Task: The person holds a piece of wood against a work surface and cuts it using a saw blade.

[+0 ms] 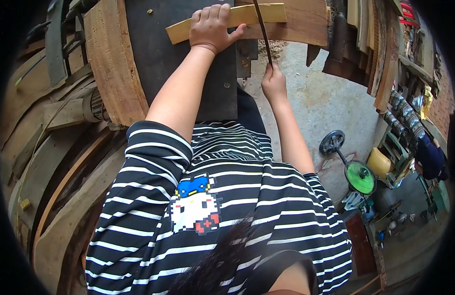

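Observation:
My left hand [210,29] presses down on a narrow pale wooden board [269,14], its fingers curled over the far edge and its thumb stuck out to the right. The board lies at a slant across a dark flat bench top [188,93], its right part reaching over a wider brown plank [306,22]. In my right hand [274,83], closed in a fist, is the lower end of a long thin dark hand saw [263,32], seen almost edge-on. Its blade crosses the pale board right of my left thumb; the far end leaves the view.
A thick wooden slab [107,64] runs along the bench's left side. Curved timber pieces [80,211] fill the left. Upright planks [370,39] lean at the upper right. On the concrete floor stand a green round-topped item [360,177] and a yellow container [380,163]. Another person [429,157] is at far right.

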Available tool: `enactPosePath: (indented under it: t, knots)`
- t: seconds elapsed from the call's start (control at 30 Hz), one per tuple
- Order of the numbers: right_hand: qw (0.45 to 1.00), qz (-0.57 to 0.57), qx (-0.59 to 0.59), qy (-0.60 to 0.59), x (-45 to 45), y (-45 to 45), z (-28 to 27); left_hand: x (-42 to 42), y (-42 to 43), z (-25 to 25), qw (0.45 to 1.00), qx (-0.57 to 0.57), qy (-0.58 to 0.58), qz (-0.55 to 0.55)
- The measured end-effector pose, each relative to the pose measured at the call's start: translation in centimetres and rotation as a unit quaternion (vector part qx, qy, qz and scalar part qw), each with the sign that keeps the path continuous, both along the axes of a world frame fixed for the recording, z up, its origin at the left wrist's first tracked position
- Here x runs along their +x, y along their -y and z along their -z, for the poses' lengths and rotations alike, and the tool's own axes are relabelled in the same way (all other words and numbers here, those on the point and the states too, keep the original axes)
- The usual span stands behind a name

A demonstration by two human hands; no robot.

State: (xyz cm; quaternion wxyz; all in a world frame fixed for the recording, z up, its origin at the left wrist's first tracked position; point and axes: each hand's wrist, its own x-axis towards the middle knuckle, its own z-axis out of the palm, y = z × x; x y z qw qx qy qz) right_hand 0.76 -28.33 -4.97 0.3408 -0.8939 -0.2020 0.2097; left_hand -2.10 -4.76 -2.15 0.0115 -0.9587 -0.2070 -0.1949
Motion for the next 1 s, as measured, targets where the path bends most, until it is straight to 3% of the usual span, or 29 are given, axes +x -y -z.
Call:
enactPosePath:
  t: [0.13,0.33,0.4,0.5,0.8,0.9,1.0]
  knots:
    - [0.999,0.003,-0.028,0.032,2.1,-5.0,-4.1,0.0,0.1,0.0,1.000,-0.003,0.001,-0.001]
    - [0.998,0.042,0.007,0.042,-1.4,-1.3,0.4,-0.1,0.1,-0.4,1.000,-0.015,-0.010,-0.004]
    - [0.998,0.040,-0.048,-0.009,-3.2,1.9,1.9,0.0,0.2,-0.7,0.999,-0.029,-0.026,-0.007]
    - [0.998,0.037,-0.052,-0.021,-4.4,3.0,1.0,0.0,0.3,-0.9,0.999,-0.036,-0.033,-0.009]
    - [0.998,0.017,-0.053,0.020,2.5,-6.6,-4.3,0.1,0.4,-0.7,0.999,-0.031,-0.008,-0.001]
    - [0.999,0.016,-0.026,0.027,0.7,-4.1,-2.2,0.0,0.2,-0.9,0.999,-0.042,-0.024,-0.002]
    - [0.997,0.018,-0.069,0.008,-3.1,1.7,1.7,0.0,0.3,-1.1,0.997,-0.060,-0.050,-0.011]
